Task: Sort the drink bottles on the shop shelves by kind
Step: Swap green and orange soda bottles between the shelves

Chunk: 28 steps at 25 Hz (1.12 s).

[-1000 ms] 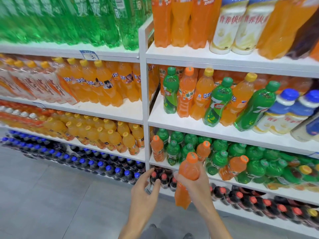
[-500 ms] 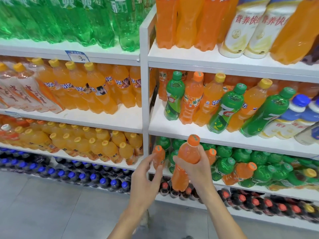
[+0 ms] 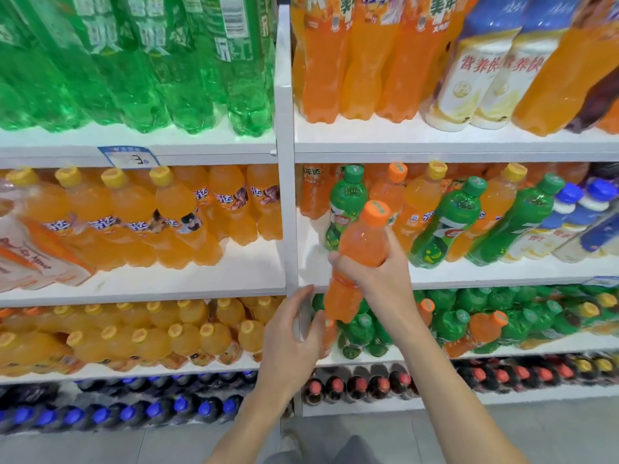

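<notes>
My right hand (image 3: 380, 279) grips an orange soda bottle (image 3: 360, 249) with an orange cap round its middle, tilted, in front of the right unit's middle shelf (image 3: 485, 271). My left hand (image 3: 289, 343) hovers just below and left of the bottle's base with relaxed fingers, holding nothing. That middle shelf mixes green 7-Up bottles (image 3: 442, 222), orange bottles (image 3: 418, 202) and blue-capped white milk bottles (image 3: 566, 219). On the shelf below, green bottles (image 3: 475, 316) mix with a few orange ones (image 3: 482, 326).
A white upright post (image 3: 286, 195) divides the two shelf units. The left unit holds large green bottles (image 3: 134, 61) on top and yellow-capped orange bottles (image 3: 174, 212) below. Dark cola bottles (image 3: 355, 385) fill the bottom shelves. Grey floor (image 3: 100, 447) lies underneath.
My right hand has lifted the orange bottle from the level of the lower green shelf up to the middle shelf. My left hand rose with it, staying below.
</notes>
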Available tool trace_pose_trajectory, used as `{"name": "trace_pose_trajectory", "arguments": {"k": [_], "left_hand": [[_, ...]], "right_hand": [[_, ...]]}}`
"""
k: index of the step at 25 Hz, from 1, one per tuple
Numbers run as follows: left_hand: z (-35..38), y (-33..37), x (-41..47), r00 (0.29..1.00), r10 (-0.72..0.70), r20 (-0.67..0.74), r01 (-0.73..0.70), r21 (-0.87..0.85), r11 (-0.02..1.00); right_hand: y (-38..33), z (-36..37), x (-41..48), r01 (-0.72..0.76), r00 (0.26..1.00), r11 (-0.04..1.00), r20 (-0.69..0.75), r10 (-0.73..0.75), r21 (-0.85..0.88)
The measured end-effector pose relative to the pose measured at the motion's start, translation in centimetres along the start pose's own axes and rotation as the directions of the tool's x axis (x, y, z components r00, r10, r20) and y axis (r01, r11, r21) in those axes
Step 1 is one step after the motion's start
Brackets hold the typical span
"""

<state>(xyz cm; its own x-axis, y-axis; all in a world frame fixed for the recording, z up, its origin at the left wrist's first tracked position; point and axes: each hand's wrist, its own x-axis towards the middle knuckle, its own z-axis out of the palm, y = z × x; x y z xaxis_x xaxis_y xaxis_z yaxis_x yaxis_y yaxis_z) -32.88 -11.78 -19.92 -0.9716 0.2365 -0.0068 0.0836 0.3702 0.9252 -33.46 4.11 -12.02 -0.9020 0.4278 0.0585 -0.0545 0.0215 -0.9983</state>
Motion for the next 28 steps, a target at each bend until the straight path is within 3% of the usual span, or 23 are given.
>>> {"name": "trace_pose_trajectory", "arguments": {"k": [4, 19, 28], "left_hand": [[-1.1, -0.3, 1.0, 1.000, 0.006, -0.005, -0.006, 0.018, 1.000], [-1.8, -0.6, 3.3, 0.998, 0.006, -0.064, -0.003, 0.045, 0.999], [-1.1, -1.4, 2.9, 0.996, -0.043, -0.084, 0.046, 0.038, 0.998]], "right_hand": [[0.3, 2.7, 2.7, 0.075, 0.997, 0.996, -0.001, -0.075, -0.052], [3.9, 7.7, 7.3, 0.110, 0.988, 0.993, -0.102, -0.113, -0.034], [4.9, 7.5, 7.0, 0.050, 0.998, 0.993, -0.022, -0.052, -0.110]]}}
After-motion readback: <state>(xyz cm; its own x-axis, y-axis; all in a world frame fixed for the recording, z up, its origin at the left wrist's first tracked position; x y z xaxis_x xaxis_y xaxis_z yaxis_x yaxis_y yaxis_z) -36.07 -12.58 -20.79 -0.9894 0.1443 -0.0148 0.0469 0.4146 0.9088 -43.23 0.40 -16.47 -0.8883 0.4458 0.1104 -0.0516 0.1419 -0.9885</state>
